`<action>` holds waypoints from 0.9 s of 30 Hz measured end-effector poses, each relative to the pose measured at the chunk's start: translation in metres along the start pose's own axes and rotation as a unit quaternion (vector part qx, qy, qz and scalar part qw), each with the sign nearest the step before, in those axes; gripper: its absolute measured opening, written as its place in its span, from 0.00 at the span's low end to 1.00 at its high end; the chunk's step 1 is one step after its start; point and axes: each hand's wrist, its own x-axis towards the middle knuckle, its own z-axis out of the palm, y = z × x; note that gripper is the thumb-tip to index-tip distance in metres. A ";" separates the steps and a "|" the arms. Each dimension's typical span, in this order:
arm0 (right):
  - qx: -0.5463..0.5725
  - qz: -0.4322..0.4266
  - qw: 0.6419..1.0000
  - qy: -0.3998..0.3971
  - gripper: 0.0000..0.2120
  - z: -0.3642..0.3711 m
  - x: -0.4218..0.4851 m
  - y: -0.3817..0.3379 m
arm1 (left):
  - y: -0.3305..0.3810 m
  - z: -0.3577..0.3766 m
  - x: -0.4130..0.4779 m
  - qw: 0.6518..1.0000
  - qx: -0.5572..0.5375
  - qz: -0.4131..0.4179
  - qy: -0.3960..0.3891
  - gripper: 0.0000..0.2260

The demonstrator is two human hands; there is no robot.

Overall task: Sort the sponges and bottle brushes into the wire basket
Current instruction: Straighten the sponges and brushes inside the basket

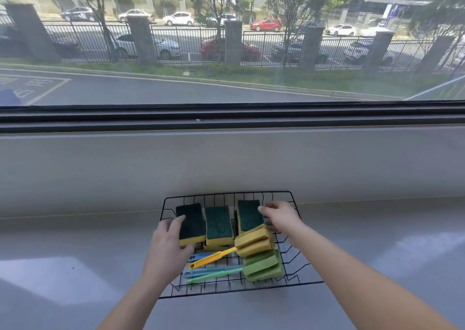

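Grey counter [75, 254]; window [226, 53]; outside, seemingly parked cars [178, 18].

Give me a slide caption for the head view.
Both hands, left hand and right hand, arranging sponges beside brushes inside wire basket.

One wire basket [289, 194] on one counter [75, 254]. Inside: three green-topped yellow sponges [218, 225], side by side, with a sliver of another beneath them. Four bottle brushes: handles orange [214, 256], two blue [201, 256], one green [214, 277]; heads two yellow [254, 243], two green [263, 266]. Two hands [166, 249].
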 end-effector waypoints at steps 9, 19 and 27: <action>-0.051 0.054 0.993 -0.095 0.26 0.010 0.034 0.004 | -0.002 0.018 0.026 0.990 0.126 0.068 0.005 0.43; 0.028 -0.003 0.992 -0.126 0.09 0.024 0.038 0.009 | 0.003 0.028 0.044 0.963 0.229 0.136 -0.040 0.42; -0.093 0.008 0.987 -0.132 0.24 0.018 0.039 0.004 | 0.011 0.031 0.052 0.934 0.283 0.212 -0.044 0.42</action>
